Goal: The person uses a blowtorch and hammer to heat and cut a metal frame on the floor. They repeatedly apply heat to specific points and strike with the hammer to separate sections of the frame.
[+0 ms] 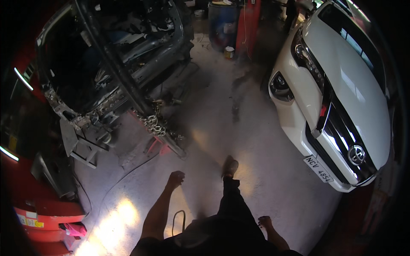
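My left hand [175, 179] hangs over the concrete floor with its fingers loosely curled and nothing seen in them. The nearest thing ahead of it is the foot of a slanting dark post [124, 81], wrapped in a metal chain [154, 121]. Lower down on the right, my right hand [265, 222] hangs beside my leg, its fingers bent and slightly apart, holding nothing I can see. Neither hand touches anything. One shoe [229, 166] is stretched forward on the floor.
A stripped car body [147, 74] fills the upper left. A white car [341, 81] stands on the right, its front toward me. A thin cable [124, 177] crosses the floor at left, near a red cabinet [47, 209]. Farther back are a blue drum [223, 27] and a red post [250, 32].
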Demonstrator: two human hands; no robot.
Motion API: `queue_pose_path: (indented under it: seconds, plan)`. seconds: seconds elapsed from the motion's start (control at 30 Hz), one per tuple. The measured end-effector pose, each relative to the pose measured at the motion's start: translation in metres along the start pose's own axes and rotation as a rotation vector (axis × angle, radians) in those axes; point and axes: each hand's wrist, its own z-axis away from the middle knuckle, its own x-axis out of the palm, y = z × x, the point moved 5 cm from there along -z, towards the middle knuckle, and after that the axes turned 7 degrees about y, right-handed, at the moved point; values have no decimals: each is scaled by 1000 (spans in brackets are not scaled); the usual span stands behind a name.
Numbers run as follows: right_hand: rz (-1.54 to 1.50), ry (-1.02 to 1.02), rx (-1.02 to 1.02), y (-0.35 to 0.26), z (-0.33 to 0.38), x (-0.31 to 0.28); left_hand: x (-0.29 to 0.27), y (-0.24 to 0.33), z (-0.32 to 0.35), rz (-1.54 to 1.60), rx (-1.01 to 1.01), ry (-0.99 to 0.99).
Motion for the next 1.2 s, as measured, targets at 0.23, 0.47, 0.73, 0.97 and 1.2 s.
queue_pose_path:
  seconds: [0.23, 0.47, 0.73, 0.97, 1.2]
  plan:
    - [126, 307, -235, -217, -242, -172, 114, 101, -137, 10, -228, -149]
    - [-13, 382, -746, -673, -413, -318, 49, 72, -227, -83, -242, -5]
    - [-381, 18, -344, -851, -560, -310, 31, 189, -510, -389, -526, -79]
    - [-787, -1, -290, -1020, -647, -399, 78, 571, -846, -883, 152, -289]
    - [-940, -235, -92, -1213, -816, -453, 149, 750, -1029, -328, 285, -60]
